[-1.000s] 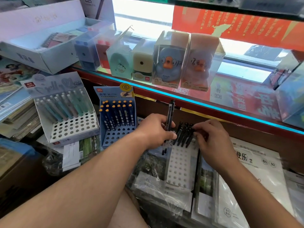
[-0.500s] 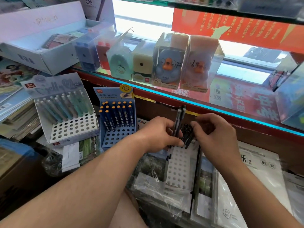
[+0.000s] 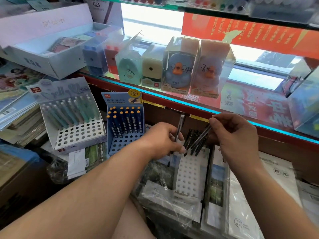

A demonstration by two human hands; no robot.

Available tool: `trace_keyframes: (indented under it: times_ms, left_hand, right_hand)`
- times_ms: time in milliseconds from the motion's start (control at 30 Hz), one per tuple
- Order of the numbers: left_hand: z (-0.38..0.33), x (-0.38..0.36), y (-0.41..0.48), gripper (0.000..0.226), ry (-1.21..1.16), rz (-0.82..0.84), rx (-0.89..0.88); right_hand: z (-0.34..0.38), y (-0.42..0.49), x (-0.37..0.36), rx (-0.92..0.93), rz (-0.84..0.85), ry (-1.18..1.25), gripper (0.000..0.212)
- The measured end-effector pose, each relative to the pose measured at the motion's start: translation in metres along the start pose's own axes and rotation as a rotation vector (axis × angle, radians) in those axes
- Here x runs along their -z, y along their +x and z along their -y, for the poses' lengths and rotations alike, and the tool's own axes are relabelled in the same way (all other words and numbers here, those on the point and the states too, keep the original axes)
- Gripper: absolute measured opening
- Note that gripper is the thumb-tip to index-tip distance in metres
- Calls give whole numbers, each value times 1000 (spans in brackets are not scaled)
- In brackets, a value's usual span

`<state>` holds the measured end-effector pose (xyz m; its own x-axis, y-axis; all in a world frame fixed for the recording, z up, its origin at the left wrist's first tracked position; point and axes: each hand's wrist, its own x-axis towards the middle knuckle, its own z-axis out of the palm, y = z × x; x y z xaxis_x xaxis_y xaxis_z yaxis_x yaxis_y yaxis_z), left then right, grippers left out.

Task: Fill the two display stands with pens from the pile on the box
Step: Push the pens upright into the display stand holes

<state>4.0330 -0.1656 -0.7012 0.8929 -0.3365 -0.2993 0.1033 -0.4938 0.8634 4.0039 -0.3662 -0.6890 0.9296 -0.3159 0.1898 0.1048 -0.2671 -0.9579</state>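
Pens (image 3: 189, 135) in dark plastic stand tilted in the far rows of the white stand (image 3: 189, 171), right in front of you, while its nearer rows are open holes. Your right hand (image 3: 236, 135) pinches the top end of a slanted pen (image 3: 201, 138) between thumb and fingertips. Its lower tip is down among the standing ones at the stand's far rows, though I cannot tell whether it sits in a hole. Your left hand (image 3: 164, 138) curls its fingers round an upright pen (image 3: 179, 125), top end high above the knuckles, tip hanging just off the stand's left edge. The stand lies on plastic-wrapped packs (image 3: 160, 192), and a wrapped notebook pack (image 3: 276, 171) marked B5 lies off to the right. Out to your left, a blue stand (image 3: 120, 144) carries navy pens with orange tops in its back rows. Further left, a pale stand (image 3: 77, 135) holds pastel pens at the back, front holes open. Above it all runs the glass shelf (image 3: 172, 99), lined with clear boxes, a blue duck (image 3: 179, 69) in one of them.
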Motion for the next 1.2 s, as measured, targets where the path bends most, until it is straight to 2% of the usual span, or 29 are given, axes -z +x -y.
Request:
trace_keyframes:
  times_ms: [200, 367, 733, 900, 1067, 1200]
  left_hand:
    - [1, 8, 2, 25, 43, -177, -55]
    - [3, 13, 4, 24, 34, -271, -86]
    - [4, 7, 8, 17, 76, -162, -94]
    - [3, 5, 8, 16, 76, -145, -106]
    - [2, 4, 8, 16, 80, -133, -101]
    - [3, 5, 8, 16, 77, -133, -94]
  right_hand:
    - [-17, -13, -4, 152, 115, -355, 16]
    - [-23, -18, -11, 200, 138, -424, 19]
    - [-24, -17, -14, 231, 137, -452, 19]
    - [-28, -17, -15, 202, 195, -479, 18]
    - [-25, -18, -20, 210, 168, -543, 22]
    - [-26, -19, -23, 263, 188, -647, 14]
